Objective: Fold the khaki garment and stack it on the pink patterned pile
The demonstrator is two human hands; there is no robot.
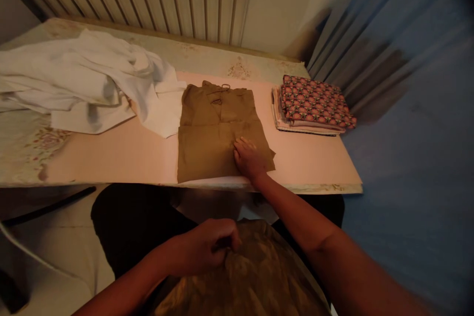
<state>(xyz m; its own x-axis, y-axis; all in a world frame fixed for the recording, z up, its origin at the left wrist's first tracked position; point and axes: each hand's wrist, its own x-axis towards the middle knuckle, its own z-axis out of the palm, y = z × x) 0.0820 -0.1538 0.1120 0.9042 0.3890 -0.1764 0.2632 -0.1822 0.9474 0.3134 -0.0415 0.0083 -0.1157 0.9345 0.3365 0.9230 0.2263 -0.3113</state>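
The right hand (249, 158) lies flat, fingers spread and pressing down, on the lower right part of a folded brown garment (217, 131). It grips nothing; the palm simply rests on the cloth. The garment lies at the middle of a pale pink table (122, 155), its lower edge at the near rim of the table, its collar toward twelve o'clock.

The left hand (207, 247) is down at six o'clock, below the table edge, fingers curled together and pinching a fold of shiny golden-brown fabric (255, 276) lying over the person's lap.

The folded garment looks light, soft and limp, likely to sag and lose its fold if lifted by one corner; taking it from both sides under the fold would probably keep it neat.

At ten o'clock from the garment sprawls a rumpled heap of white clothes (85, 84), one piece touching the garment's left edge. At two o'clock, a little apart, sits a small stack of folded cloth (314, 103) topped by a red patterned piece. A blue curtain (407, 84) hangs at three o'clock
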